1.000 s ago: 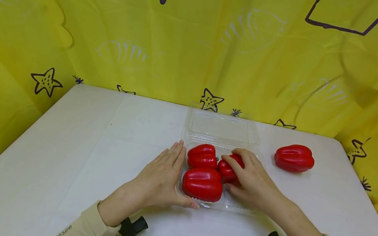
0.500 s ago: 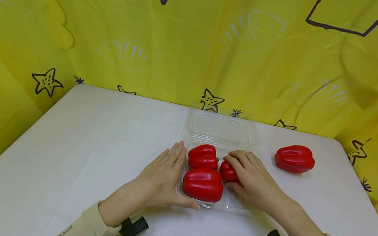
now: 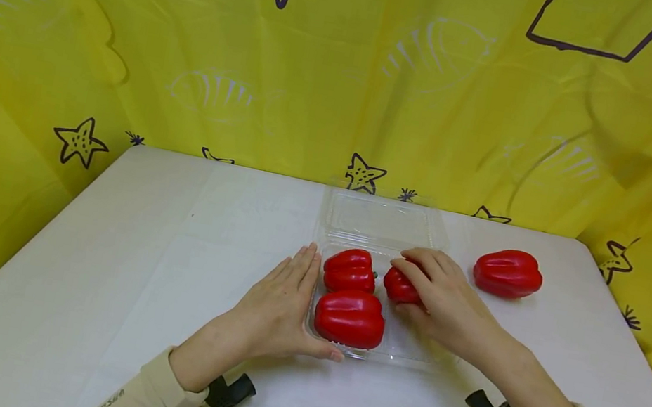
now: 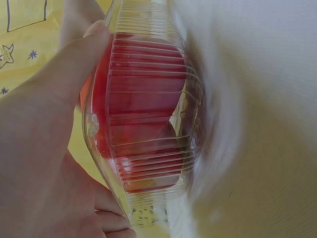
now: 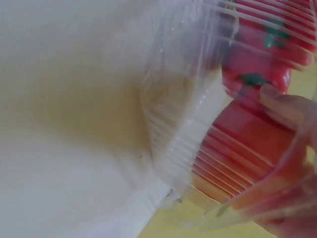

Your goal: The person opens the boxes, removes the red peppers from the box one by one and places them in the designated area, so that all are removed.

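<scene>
Along the left wall of the container (image 3: 367,355), the left hand (image 3: 277,308) lies with its fingers straight and side by side, the thumb spread away along the near rim. The container is clear, ribbed plastic; judging by its thin walls, it should be light, springy and easily dented, so brace it at the rim with flat fingers.

Just right of these fingers, inside the container, lie two glossy red, lobed peppers: the far pepper (image 3: 349,271), its green stem (image 3: 375,275) pointing right, and the larger near pepper (image 3: 350,318), closest to the left thumb. Beyond the fingertips, the lid (image 3: 386,220) is folded back.

Further right, the right hand (image 3: 447,304) grips the held pepper (image 3: 398,286), fingers curled over its far side and thumb on its near side. Its shiny skin is partly covered; contact with the container floor cannot be determined. Expect a light, firm, somewhat slippery body; hold it around the widest part.

Right of the gripping fingers, well apart, the loose pepper (image 3: 508,274) lies on its side on the table (image 3: 540,344).
</scene>
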`<state>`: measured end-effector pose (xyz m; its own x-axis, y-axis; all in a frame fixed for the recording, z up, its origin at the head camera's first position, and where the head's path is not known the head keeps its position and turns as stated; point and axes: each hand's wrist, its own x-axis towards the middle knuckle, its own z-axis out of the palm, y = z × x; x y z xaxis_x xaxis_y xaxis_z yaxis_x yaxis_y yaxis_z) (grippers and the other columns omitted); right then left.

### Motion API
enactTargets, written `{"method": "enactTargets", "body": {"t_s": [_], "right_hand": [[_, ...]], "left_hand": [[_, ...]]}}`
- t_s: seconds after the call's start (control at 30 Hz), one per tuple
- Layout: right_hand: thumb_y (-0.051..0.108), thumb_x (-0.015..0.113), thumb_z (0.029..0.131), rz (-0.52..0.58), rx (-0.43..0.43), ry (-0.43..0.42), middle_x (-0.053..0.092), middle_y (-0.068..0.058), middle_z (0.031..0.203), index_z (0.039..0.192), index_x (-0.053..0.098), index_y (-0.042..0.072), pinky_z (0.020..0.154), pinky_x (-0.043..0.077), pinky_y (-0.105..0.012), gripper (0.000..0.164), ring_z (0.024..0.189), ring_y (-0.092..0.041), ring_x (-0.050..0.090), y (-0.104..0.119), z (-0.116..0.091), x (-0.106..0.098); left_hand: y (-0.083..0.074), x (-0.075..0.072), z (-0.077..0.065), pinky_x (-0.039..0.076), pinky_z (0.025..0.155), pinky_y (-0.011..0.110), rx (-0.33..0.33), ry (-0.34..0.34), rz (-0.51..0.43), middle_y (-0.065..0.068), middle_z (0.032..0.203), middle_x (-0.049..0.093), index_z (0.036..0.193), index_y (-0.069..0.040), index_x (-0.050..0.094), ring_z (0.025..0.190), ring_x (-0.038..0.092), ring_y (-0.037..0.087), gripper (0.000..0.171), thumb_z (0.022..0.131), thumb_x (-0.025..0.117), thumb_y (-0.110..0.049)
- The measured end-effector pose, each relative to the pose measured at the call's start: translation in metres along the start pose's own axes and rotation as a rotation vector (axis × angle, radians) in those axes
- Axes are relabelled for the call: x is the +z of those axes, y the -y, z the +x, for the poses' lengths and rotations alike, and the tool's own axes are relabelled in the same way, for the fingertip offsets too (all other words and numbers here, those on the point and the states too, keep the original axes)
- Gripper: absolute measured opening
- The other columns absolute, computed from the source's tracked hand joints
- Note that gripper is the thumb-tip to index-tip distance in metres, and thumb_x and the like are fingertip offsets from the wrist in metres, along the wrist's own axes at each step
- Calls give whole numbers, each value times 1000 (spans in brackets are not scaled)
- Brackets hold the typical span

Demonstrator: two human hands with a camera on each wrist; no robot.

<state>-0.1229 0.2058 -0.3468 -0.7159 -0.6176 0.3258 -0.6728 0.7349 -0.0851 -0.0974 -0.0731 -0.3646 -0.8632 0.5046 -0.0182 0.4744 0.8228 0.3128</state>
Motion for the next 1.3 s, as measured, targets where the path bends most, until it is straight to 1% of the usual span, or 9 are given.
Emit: {"method": "enactTargets", "body": {"t_s": [0.2,0.47,0.57,0.7,0.8,0.97,1.17,1.3], "right_hand": [[13,90,69,9,-4,-18,57,-14,131,131,58,7,92,56,-51,70,123,-31,51,-2,0,-8],[6,90,66,16,-15,-87,58,-15,129,131,58,4,87,58,-51,72,120,-32,52,-5,0,-18],[5,90,66,14,0,-86,57,-14,130,131,58,4,87,58,-51,72,121,-32,51,-6,0,-23],[3,89,68,21,40,-80,55,-14,133,131,56,5,87,58,-51,71,124,-32,49,-9,-2,-30],[4,88,68,24,60,-93,54,-14,134,132,56,6,86,58,-52,71,124,-32,49,-12,-4,-34],[4,88,69,6,61,-141,55,-14,133,130,57,4,87,57,-53,69,124,-33,49,-19,-6,-40],[1,89,65,-12,62,-182,55,-16,132,129,58,3,84,58,-54,71,124,-34,48,-26,-10,-46],[-1,89,64,-24,57,-206,55,-18,131,127,58,1,86,55,-55,70,122,-35,48,-33,-13,-48]], "left_hand": [[0,0,0,23,124,47,-4,6,-3,17,166,14,156,2,18,155,15,31,131,68,65,-82],[0,-1,1,23,124,47,-6,7,-16,17,166,14,156,2,18,155,14,31,130,68,67,-80],[0,0,0,24,123,48,-5,4,-17,17,166,14,156,2,18,155,15,31,130,68,67,-80],[1,1,0,24,123,48,-2,-3,-17,17,166,15,156,3,18,154,15,32,130,68,67,-80],[1,1,0,23,124,47,-1,-9,-18,18,166,15,156,3,17,154,15,32,131,68,67,-80],[0,1,0,23,124,47,2,-11,-17,18,166,15,156,3,17,154,15,31,131,68,67,-80],[0,0,0,23,124,47,2,-11,-14,18,166,15,156,3,17,155,15,31,131,68,67,-80],[0,1,0,23,124,47,1,-10,-12,18,166,15,156,3,17,154,15,32,131,68,66,-81]]}}
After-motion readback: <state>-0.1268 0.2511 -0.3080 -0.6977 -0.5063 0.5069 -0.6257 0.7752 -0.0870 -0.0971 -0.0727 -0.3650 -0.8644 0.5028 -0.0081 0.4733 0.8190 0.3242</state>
